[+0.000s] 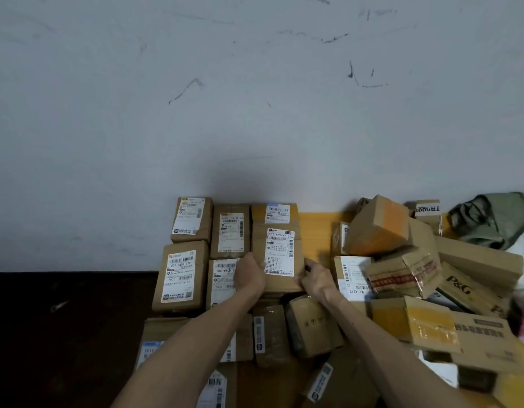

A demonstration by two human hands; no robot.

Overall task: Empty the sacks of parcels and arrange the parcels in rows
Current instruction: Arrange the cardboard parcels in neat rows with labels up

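Note:
A brown cardboard parcel (277, 237) with a white shipping label lies in the middle of the rows by the wall. My left hand (249, 275) grips its lower left edge and my right hand (315, 278) grips its lower right corner. Labelled brown parcels lie flat in rows to the left: one (191, 219) at the back, one (231, 231) beside it, one (181, 275) in front. Another parcel (277, 213) sits behind the held one, against the wall. A crumpled green sack (493, 219) lies at the far right.
A loose heap of boxes (402, 260) fills the right side, including a P&G carton (466, 290). More parcels (310, 325) lie under my forearms. A yellow surface (316, 228) shows between the rows and the heap. A scuffed white wall (255, 98) stands behind, dark floor (63, 334) at the left.

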